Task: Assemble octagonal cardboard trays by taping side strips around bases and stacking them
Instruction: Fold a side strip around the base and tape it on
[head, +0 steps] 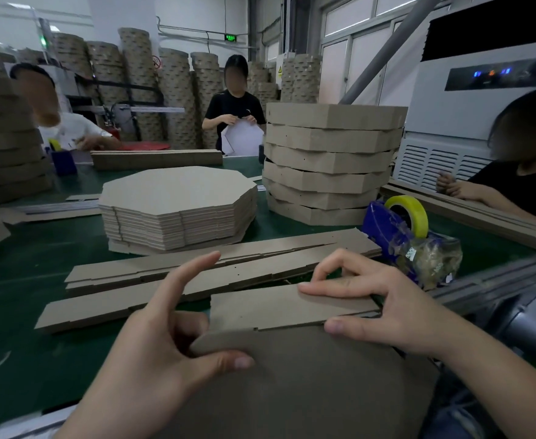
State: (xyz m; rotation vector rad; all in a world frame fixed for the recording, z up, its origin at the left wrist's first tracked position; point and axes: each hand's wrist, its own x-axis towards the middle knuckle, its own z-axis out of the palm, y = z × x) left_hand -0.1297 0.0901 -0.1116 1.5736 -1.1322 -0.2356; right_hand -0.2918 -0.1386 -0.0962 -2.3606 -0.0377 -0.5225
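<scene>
— Where's the base [292,381]?
— Low in the view, off the green counter [22,267]. The left hand [165,337] pinches its near-left edge, thumb on top, index finger pointing straight out. The fingers beneath are hidden, so I cannot tell how they lie.
— And the side strip [279,307]?
— Along the base's far edge, seemingly touching it. The right hand [387,299] pinches its right end, thumb at the seam and one finger flat on its face.
— What's behind?
— Loose strips [165,280] just beyond the hands, then a pile of flat octagons [177,201]. Right of those are a stack of finished trays [330,160] and a tape dispenser [396,226].
</scene>
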